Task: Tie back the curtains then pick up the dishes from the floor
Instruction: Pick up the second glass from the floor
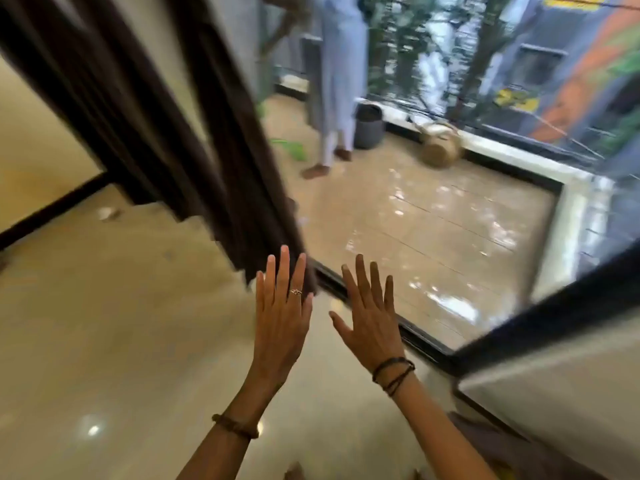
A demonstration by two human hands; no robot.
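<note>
Nearest, two bare forearms reach forward over a glossy cream floor [104, 341]. The left hand [282, 317] is held flat with its back to the camera, fingers straight and close together, holding nothing; it wears a ring [295, 292] and a beaded bracelet [235, 426] at the wrist. Just to its right, the right hand [372, 323] is also flat, fingers straight and slightly spread, thumb out, empty, with dark cords [393, 374] round the wrist. Just beyond the left fingertips hangs the bottom edge of a dark brown curtain [221, 140], which rises to the upper left, loose and untied. A black door track [381, 313] runs past the right hand. Beyond it lies a wet balcony floor [433, 223]. Far left, a small pale object [108, 213] lies on the floor near the curtain's foot, too blurred to identify. On the far balcony a person in pale clothes [341, 74] stands beside a dark pot [369, 124] and a tan vessel [441, 148].
</note>
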